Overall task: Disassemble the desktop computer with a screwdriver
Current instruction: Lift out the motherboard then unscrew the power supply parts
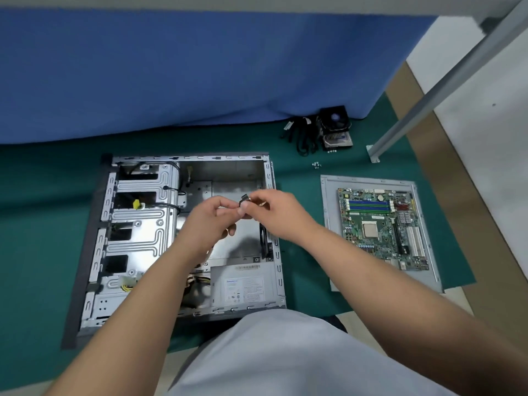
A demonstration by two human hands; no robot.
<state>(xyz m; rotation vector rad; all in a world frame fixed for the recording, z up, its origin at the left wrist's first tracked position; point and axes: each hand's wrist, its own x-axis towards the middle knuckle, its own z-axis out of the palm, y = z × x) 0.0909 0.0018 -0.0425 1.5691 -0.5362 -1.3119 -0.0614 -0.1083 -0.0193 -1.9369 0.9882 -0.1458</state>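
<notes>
The open grey computer case point(137, 224) lies on its side on the green mat, its motherboard bay bare. A power supply point(245, 287) sits in its near right corner. Above the bay, my left hand point(211, 218) and my right hand point(274, 215) meet and pinch a small dark part point(244, 199) with a brass-coloured piece between their fingertips. What the part is cannot be told. The removed motherboard point(383, 227) rests on the grey side panel point(328, 224) to the right of the case. No screwdriver shows.
A cooler fan on a drive point(335, 127), black cables point(303, 135) and loose screws point(316, 165) lie at the back right of the mat point(43, 224). A blue cloth point(171, 67) hangs behind. A metal table leg point(400, 130) slants at right. My knee point(285, 352) is in front.
</notes>
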